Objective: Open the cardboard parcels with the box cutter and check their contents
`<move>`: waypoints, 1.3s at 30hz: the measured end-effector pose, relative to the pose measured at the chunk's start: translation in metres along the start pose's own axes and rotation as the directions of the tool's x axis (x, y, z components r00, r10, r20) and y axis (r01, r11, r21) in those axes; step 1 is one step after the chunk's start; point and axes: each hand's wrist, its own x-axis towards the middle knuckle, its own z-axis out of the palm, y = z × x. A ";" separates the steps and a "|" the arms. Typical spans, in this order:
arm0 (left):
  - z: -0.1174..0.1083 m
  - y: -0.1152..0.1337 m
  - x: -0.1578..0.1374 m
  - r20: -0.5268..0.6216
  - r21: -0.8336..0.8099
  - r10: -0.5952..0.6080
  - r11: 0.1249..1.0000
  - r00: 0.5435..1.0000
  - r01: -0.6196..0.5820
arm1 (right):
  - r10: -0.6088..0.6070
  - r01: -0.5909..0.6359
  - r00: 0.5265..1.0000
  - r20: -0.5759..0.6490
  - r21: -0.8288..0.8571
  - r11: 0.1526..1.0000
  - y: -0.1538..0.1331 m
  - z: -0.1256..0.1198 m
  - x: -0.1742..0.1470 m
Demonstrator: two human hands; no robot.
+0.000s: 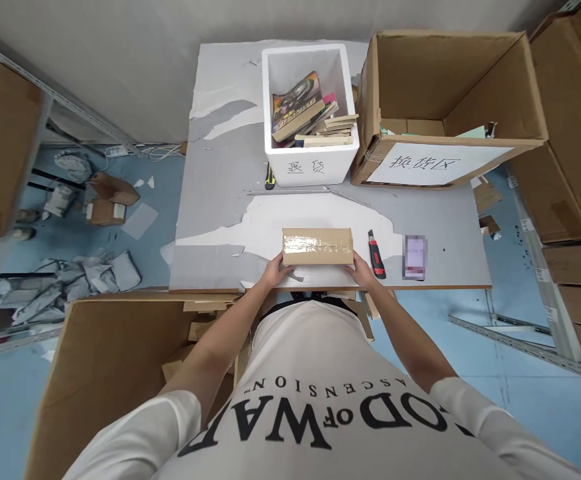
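Note:
A small brown cardboard box (317, 248), with shiny clear tape across it, is at the near side of the table in front of my body. My left hand (275, 269) grips its lower left corner. At the lower right corner my right hand (361, 271) holds the same box, so it is kept between both hands. The fingers under the box are partly hidden. Close to my right hand lies a red and black box cutter (376, 255). A phone with a blurred screen (415, 257) rests farther right.
Behind the box stand a white foam bin (310, 167) of books and a large open carton (420, 160). A yellow and black cutter (269, 177) lies by the bin. Below the table's (210, 220) left edge is another big carton (120, 360) with cardboard inside. Shelving flanks both sides.

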 end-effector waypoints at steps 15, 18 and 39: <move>0.007 0.059 -0.016 -0.182 0.273 -0.028 0.959 0.983 0.078 | 0.165 -0.171 0.976 -0.140 -0.031 0.985 -0.057 -0.002 -0.017; 0.010 0.053 -0.009 -0.216 0.318 -0.069 0.938 0.974 0.137 | 0.240 -0.251 0.962 -0.133 -0.073 0.965 -0.051 0.002 -0.014; 0.002 0.008 -0.004 -0.169 -0.150 -0.328 0.941 0.929 0.305 | 0.304 -0.285 0.951 -0.057 0.227 0.931 -0.004 0.006 -0.023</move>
